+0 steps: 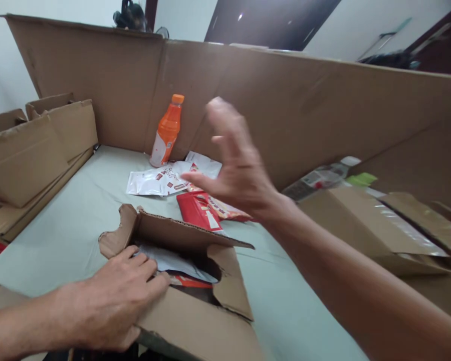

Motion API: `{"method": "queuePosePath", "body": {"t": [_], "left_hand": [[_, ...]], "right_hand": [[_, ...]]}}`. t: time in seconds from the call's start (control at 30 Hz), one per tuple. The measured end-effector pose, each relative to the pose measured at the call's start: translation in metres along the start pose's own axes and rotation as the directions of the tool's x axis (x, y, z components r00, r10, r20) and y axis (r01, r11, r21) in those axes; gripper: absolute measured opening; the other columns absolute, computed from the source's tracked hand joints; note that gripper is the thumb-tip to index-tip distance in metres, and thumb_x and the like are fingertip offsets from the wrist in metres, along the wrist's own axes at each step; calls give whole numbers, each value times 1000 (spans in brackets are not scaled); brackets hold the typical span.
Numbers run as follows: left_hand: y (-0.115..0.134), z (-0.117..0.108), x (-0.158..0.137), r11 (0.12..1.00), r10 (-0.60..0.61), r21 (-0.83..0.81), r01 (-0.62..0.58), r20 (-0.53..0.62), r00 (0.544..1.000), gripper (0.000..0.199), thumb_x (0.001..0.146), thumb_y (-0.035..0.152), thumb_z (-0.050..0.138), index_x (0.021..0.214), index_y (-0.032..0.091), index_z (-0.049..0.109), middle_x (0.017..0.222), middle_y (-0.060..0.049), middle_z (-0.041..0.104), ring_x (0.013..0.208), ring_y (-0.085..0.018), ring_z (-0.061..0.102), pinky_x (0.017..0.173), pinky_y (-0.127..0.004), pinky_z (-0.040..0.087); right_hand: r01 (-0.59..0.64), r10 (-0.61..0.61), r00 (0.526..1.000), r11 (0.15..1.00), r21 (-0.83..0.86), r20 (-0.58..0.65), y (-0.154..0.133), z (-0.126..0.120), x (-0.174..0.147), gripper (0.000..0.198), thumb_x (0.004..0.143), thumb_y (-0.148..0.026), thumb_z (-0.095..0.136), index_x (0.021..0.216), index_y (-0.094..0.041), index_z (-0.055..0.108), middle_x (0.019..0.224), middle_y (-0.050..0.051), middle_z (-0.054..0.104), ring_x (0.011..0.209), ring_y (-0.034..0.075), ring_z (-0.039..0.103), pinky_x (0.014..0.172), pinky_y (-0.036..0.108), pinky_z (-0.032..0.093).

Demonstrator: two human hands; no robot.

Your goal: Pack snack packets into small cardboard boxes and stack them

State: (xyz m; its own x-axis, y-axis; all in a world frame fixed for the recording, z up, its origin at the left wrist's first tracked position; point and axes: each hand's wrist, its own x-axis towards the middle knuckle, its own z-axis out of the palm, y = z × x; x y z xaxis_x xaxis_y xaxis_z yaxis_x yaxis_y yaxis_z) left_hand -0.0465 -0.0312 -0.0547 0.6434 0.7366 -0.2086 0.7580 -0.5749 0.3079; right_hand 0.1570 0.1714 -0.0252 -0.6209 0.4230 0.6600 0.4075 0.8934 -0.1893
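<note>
At the front, an opened cardboard box (210, 328) has its flaps spread. Inside lies a pale grey-blue packet (184, 265), with a strip of something red-orange (190, 282) beneath it. My left hand (113, 296) grips the left edge of the box, fingers curled over into its mouth. Raised above the far flap, my right hand (240, 165) is empty, with thumb and fingers apart and slightly blurred. Beyond it lie a red packet (197, 208) and white packets (148, 182). An orange-capped bottle of orange drink (167, 130) leans against the cardboard wall behind them.
A tall cardboard wall (308, 110) borders the back of the pale green surface (67, 215). Cardboard boxes (26, 155) stand at the left. On the right are another cardboard box (353, 220) and a clear plastic bottle (323, 175) lying tilted behind it.
</note>
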Motion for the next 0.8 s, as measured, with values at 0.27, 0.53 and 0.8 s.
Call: {"method": "queuePosePath", "body": {"t": [0.27,0.53,0.8], "left_hand": [[-11,24,-1,997,73,37,-68,-173,982,45,92,18,62,136,19,51,121,-12,70,111,-29,65,108,-48,47],[-9,16,-2,1000,15,-22,-18,-113,993,56,82,25,72,133,22,50,128,-11,65,118,-31,60,109,-49,45],[-5,5,3,1000,-17,19,18,-40,999,47,70,15,74,113,19,56,115,-10,64,108,-32,60,100,-47,47]], "right_hand": [[-172,208,698,978,-122,685,91,164,16,101,65,-30,94,154,-14,49,163,29,40,150,48,37,115,64,38],[-405,336,849,910,93,409,95,124,31,26,100,-21,42,92,-18,66,86,4,73,80,17,69,76,30,59],[-317,401,916,756,573,-22,-15,-46,-29,19,102,-41,55,100,-26,67,91,3,74,73,20,73,54,32,61]]}}
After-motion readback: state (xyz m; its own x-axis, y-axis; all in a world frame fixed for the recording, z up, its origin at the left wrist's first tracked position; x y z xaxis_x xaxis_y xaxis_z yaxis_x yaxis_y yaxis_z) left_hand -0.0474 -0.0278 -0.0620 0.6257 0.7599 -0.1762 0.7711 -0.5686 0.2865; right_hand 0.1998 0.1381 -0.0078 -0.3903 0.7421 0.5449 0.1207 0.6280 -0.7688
